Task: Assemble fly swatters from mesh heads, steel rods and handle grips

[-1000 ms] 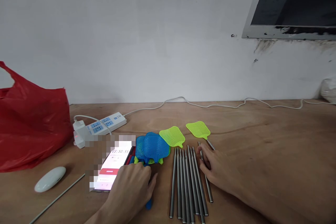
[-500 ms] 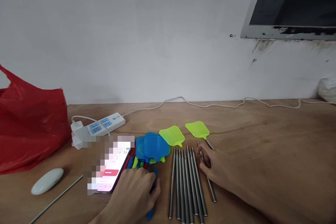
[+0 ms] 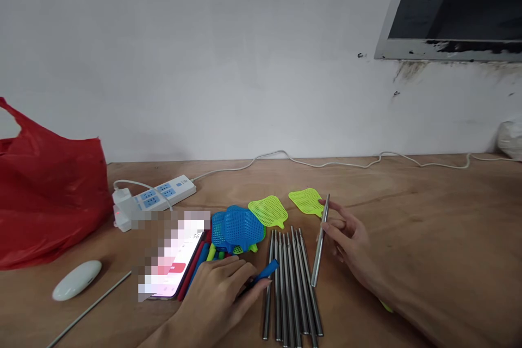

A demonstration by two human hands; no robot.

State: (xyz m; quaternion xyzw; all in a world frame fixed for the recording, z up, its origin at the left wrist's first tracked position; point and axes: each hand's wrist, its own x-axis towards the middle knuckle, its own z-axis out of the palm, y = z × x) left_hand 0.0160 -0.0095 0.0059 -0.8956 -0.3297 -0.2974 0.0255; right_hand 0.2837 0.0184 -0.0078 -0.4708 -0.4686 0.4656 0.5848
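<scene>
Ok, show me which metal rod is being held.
The rod gripped in the right hand, just right of the bunched rods; those lie close together on the table.

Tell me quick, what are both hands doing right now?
Left hand: closed, holding a blue piece between thumb and fingers.
Right hand: closed, holding one metal rod between thumb and fingers.

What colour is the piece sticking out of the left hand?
The piece in the left hand is blue, best seen in the head view.
</scene>
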